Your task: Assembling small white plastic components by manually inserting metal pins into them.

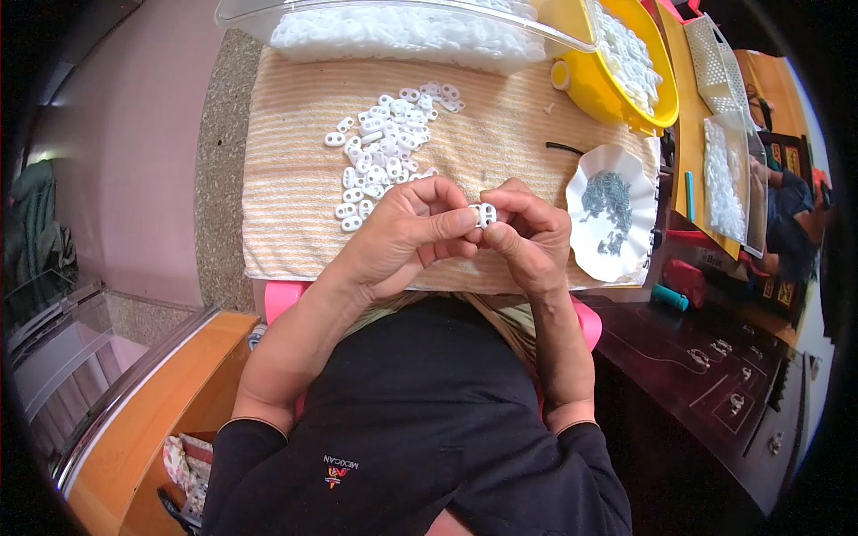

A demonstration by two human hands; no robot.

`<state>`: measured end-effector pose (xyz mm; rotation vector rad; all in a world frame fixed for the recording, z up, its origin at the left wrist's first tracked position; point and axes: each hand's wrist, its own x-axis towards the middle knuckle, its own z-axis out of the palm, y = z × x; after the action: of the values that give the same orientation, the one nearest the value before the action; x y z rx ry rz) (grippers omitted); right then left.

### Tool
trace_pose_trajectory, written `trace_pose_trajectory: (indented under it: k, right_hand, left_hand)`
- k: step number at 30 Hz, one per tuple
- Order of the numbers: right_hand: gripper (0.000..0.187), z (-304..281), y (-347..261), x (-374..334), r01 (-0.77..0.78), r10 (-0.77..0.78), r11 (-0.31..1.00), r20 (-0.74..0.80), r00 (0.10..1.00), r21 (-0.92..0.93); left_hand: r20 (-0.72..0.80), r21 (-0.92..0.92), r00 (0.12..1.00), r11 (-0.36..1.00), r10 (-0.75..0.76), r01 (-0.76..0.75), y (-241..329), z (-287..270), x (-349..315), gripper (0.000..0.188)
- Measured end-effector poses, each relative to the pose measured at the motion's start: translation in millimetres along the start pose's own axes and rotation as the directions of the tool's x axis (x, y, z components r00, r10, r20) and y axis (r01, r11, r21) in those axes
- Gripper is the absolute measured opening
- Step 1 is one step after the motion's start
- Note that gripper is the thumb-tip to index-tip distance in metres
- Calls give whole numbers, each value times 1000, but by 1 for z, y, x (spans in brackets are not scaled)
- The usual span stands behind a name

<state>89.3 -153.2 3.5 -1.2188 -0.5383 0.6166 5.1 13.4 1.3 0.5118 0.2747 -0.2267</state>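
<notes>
Between the fingertips of both hands is a small white plastic cord lock (486, 215), its dark holes facing up. My left hand (407, 230) pinches its left side with thumb and forefinger. On the other side, the thumb and fingers of my right hand (534, 239) close on it. Just beyond my left hand lies a loose pile of similar white two-hole pieces (380, 147) on a striped cloth (290, 179). Right of my right hand stands a white scalloped dish (585, 246) holding many tiny dark metal parts (608, 205), which look like springs.
A clear plastic bin (402, 40) full of white parts spans the far edge. Beside it sits a yellow basin (663, 112) with more white pieces. A short black stick (563, 146) lies near the dish. Another clear box (726, 179) is farther right, where another person (791, 223) sits.
</notes>
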Motion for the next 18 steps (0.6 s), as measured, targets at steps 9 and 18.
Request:
trace_pose_trajectory:
  k: [9,18]
  right_hand:
    - [25,3,-6,-1,10,-9,996,13,1000,-83]
    - [25,6,-6,-2,61,-61,992,4,998,-111]
  left_hand:
    - [38,-20,999,1000,3,-2,-4,0,-2,10]
    - [36,-36,999,999,34,-32,-6,4,-4,10]
